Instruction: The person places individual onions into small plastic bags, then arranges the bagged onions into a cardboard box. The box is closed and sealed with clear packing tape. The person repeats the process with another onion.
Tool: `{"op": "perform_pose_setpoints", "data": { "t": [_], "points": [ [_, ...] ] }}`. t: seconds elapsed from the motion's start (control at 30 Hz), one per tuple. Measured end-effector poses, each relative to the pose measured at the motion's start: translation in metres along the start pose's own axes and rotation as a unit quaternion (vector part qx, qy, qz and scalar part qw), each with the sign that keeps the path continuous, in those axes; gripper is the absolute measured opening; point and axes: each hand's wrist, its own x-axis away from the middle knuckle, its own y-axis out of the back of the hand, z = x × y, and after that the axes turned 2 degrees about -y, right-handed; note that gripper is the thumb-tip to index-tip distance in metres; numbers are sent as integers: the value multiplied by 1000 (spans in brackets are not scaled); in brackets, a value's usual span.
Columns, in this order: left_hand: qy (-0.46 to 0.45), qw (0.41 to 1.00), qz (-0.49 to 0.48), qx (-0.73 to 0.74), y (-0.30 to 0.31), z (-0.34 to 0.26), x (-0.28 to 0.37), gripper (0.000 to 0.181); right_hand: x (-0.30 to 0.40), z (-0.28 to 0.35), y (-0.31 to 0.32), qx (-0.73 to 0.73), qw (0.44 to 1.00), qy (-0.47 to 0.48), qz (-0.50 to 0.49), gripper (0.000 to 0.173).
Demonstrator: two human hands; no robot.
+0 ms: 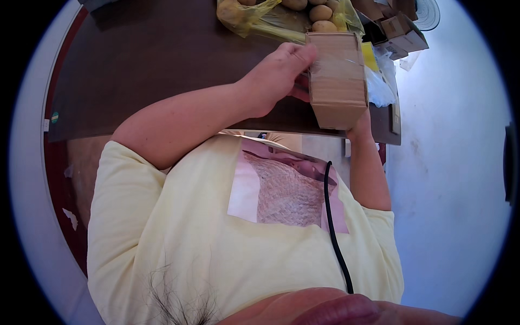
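A taped brown cardboard box [338, 77] is held up over the front edge of the dark wooden table. My left hand [286, 71] grips its left side, the thumb on the near face and the fingers behind. At the box's lower right, my right hand [359, 122] supports it; the box hides most of that hand and its fingers. Clear tape runs across the box's face.
Behind the box, a yellow plastic bag [260, 20] holds several potatoes [321, 13]. Small cardboard boxes [400, 34] stand at the back right, near a glass dish [427, 14]. A whitish plastic bag [380, 87] lies by the table's [162, 61] right edge.
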Motion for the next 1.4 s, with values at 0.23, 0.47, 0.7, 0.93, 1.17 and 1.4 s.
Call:
{"op": "perform_pose_setpoints", "data": {
  "t": [0.23,0.47,0.7,0.93,1.17,1.4],
  "points": [
    [7,998,28,49,2,4,0,34,2,1,1,-5,1000,-1,-2,46],
    [-17,997,52,51,1,7,0,52,1,0,2,-5,1000,-12,-12,46],
    [-44,993,110,14,7,12,4,78,1,5,3,-47,998,-36,-20,42],
    [10,993,83,88,1,4,2,58,-7,-6,15,-33,999,-17,22,41],
    [57,998,0,38,2,-3,-7,35,-13,-13,23,-2,999,9,41,39],
    [95,993,-15,63,8,-8,-14,32,-14,-12,23,68,993,65,70,39]
  ]
}}
